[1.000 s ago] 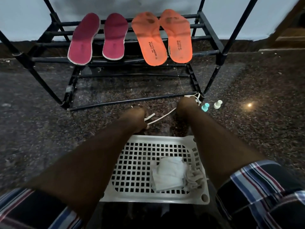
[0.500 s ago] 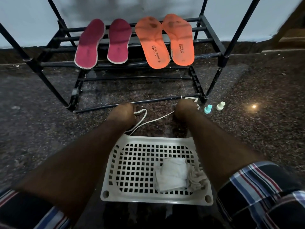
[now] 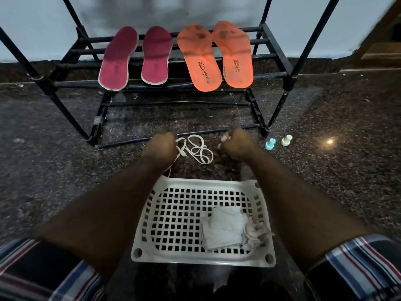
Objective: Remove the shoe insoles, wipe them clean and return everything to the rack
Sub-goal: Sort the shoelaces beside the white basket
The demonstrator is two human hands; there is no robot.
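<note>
Left hand (image 3: 160, 146) curled around one end of a white shoelace (image 3: 196, 148); the lace spills to its right in loose loops on the floor. Right hand (image 3: 237, 144) also curled, fingertips (image 3: 224, 139) turned inward, but whether it pinches the lace or nothing cannot be made out. Both hands sit just in front of the lowest near bar of the rack (image 3: 288, 79), apart from each other, with the lace loops between them.

Black tube rack stands against a pale wall. On its shelf bars: pair of maroon insoles (image 3: 134, 59) on the left, white-edged, lying flat side by side; pair of orange insoles (image 3: 214, 57) on the right, printed lettering near the heels, touching each other along the inner edges. Heel ends overhang the near bar.

White perforated basket (image 3: 173, 216) on the floor nearer the person, between the forearms. Folded white cloth (image 3: 221, 229) in its right near corner, with a crumpled frayed rag (image 3: 255, 233) beside it against the right wall.

Right of the rack's near-right leg, on dark speckled floor (image 3: 336, 170): small teal cap-like piece (image 3: 270, 144) and small cream one (image 3: 286, 140), just beside each other. Bright light reflection further right. Striped plaid shorts at both lower corners.
</note>
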